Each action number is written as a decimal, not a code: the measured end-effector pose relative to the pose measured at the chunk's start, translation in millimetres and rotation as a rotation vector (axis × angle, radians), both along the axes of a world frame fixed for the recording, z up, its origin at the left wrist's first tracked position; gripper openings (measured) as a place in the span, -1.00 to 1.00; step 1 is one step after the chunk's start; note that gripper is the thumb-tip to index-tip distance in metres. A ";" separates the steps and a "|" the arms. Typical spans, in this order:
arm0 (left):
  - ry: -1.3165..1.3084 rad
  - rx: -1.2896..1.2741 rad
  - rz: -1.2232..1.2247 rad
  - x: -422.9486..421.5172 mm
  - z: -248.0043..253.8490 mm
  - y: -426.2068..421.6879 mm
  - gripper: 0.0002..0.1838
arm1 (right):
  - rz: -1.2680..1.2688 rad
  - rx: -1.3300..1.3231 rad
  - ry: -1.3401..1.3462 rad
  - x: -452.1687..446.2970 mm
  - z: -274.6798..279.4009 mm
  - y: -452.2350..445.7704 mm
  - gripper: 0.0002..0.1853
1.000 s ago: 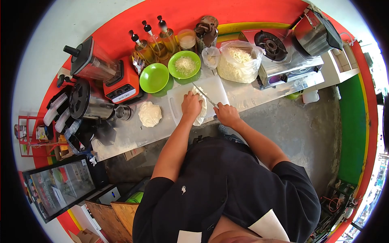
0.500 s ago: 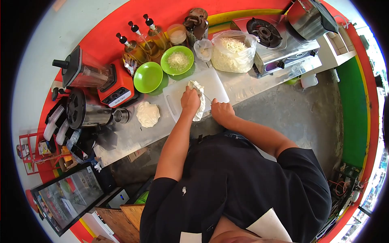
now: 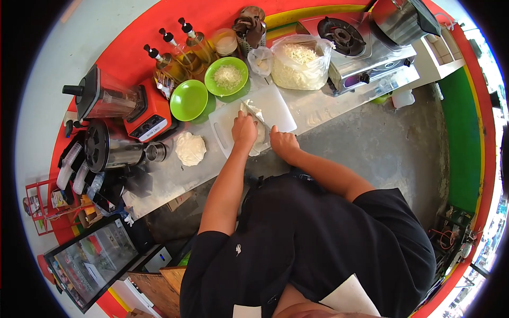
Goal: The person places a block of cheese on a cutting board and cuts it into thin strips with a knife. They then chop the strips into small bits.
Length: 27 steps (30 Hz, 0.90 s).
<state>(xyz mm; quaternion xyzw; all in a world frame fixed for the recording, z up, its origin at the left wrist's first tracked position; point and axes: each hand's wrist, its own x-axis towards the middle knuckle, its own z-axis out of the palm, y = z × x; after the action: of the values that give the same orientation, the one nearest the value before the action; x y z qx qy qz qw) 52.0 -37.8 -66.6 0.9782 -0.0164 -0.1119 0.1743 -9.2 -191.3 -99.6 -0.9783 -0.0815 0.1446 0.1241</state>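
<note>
On a white cutting board (image 3: 279, 110) lies a pale, folded, soft-looking piece (image 3: 260, 137), its exact kind unclear. My left hand (image 3: 244, 129) presses on it with curled fingers, covering part of it. Gripped by its handle in my right hand (image 3: 284, 142), a knife (image 3: 257, 114) slants up and left, its blade across the upper end of the piece beside my left fingertips. A round, ruffled white piece (image 3: 190, 149) rests on the metal counter left of the board. Behind the board stand a green plate (image 3: 237, 88) bearing pale shreds and a plain green bowl (image 3: 189, 100).
A plastic bag (image 3: 301, 77) of pale shreds stands near the gas stove (image 3: 371, 69). Oil bottles (image 3: 199, 47) line the red wall. A red blender (image 3: 151, 111) and a metal jug (image 3: 119, 151) occupy the left. The metal counter's front edge (image 3: 175, 190) runs close to my body.
The knife blade has swung across the pale piece's upper end and shows more of its length. The piece now looks flatter and less upright. My view has shifted slightly.
</note>
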 end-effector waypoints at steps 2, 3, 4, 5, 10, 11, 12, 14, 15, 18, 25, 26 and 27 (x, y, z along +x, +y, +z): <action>-0.001 0.002 0.016 -1.5 0.5 -1.8 -0.69 | -0.001 0.013 -0.004 0.1 3.8 -3.3 -0.69; -0.002 0.008 0.030 -2.1 0.1 -2.6 -0.69 | -0.003 0.031 -0.008 0.3 8.9 -4.3 -0.70; -0.005 0.008 0.028 -1.0 -0.2 -4.3 -0.69 | -0.005 0.031 -0.011 2.7 14.4 -6.3 -0.70; 0.001 0.036 0.035 -0.6 -0.9 -6.4 -0.69 | 0.015 0.028 0.006 4.4 19.7 -9.1 -0.69; 0.021 0.060 0.047 -0.9 1.2 -7.7 -0.69 | 0.095 -0.036 0.143 -0.8 55.7 -28.0 -0.66; 0.016 0.053 0.050 -1.4 1.6 -7.7 -0.68 | 0.145 -0.072 0.160 -1.0 68.6 -33.5 -0.74; 0.012 0.047 0.054 -2.2 1.2 -8.0 -0.67 | 0.195 -0.107 0.176 -1.0 78.3 -37.4 -0.80; 0.020 0.056 0.066 -2.1 0.2 -9.6 -0.64 | 0.218 -0.106 0.199 5.6 85.0 -43.2 -0.80; 0.022 0.063 0.079 -2.4 -1.2 -10.1 -0.61 | 0.242 -0.107 0.216 7.6 85.1 -44.9 -0.79; -0.017 0.039 0.058 -4.7 -5.7 -7.2 -0.60 | 0.207 -0.076 0.222 3.8 67.7 -45.7 -0.75; -0.085 0.055 0.034 -8.9 -12.3 -8.4 -0.64 | 0.098 0.073 0.173 13.9 28.0 -26.3 -0.64; -0.076 0.049 0.029 -8.7 -11.2 -8.4 -0.65 | 0.082 0.080 0.153 18.2 24.3 -22.7 -0.64; -0.067 0.044 0.025 -8.0 -11.4 -7.3 -0.65 | 0.067 0.086 0.133 22.7 20.8 -18.9 -0.65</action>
<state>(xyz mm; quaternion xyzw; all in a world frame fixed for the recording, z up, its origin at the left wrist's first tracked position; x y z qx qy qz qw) 44.0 -45.1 -78.1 0.9851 -0.0078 -0.0771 0.1535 13.5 -210.2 -78.7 -0.9569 -0.1121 0.2098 0.1664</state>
